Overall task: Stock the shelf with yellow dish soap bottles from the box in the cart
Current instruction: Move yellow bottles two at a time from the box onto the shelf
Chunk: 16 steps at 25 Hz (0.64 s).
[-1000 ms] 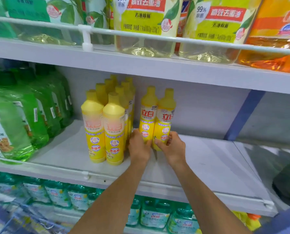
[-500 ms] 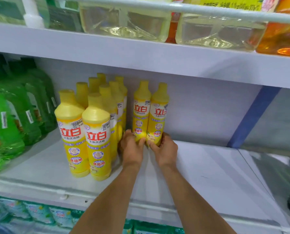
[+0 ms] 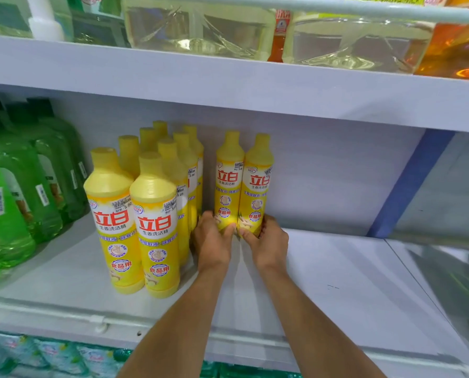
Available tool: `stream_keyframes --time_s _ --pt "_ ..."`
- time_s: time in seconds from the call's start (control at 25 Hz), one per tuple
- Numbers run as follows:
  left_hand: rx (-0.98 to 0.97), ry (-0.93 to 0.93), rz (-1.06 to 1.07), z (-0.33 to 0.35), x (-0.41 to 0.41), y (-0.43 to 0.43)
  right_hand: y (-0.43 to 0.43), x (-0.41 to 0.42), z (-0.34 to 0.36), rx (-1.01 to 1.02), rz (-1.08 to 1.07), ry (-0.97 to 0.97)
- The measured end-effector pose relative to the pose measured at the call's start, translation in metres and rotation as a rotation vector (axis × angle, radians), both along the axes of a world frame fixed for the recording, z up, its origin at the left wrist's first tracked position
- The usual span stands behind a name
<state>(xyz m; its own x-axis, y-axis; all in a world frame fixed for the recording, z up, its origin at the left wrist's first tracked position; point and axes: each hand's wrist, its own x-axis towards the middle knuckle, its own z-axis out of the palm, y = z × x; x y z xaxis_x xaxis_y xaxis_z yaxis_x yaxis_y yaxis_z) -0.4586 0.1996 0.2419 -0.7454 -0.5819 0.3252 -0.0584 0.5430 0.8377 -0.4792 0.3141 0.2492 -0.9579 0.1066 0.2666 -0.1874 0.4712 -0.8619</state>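
**Fingers** (image 3: 206,218) of the left hand (image 3: 212,241) curl round the base of the left yellow dish soap bottle (image 3: 229,181). The right hand (image 3: 270,245) wraps the base of the right yellow dish soap bottle (image 3: 258,186) in the same way, and the two thumbs lie at the front, where the bottles touch. Both bottles stand upright on the white shelf (image 3: 337,282) with labels forward, close to the back panel (image 3: 323,173).

Against a second ago, the hold is unchanged but the pair appears eased slightly further back and squared up — the right bottle, then leaning a little, now stands straight. The pair sits just beside the stocked cluster of yellow bottles (image 3: 151,214), a narrow gap apart.

By this reading, placement is all but complete — only release remains. The bare shelf to the right suggests more bottles will follow. The cart is out of view.
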Motion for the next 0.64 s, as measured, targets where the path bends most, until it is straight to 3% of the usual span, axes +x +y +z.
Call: stream_keyframes --time_s 0.4,0.52,0.64 --pt "0.066 -0.084 -0.124 0.004 0.005 -0.004 0.009 0.002 0.004 0.082 0.071 -0.046" --pt "-0.051 -0.182 -0.203 0.008 0.024 -0.008 0.027 0.013 0.014 0.327 0.093 -0.141" --pt "-0.339 -0.371 -0.331 0.023 0.055 -0.008 0.051 0.043 0.037 0.647 0.198 -0.177"
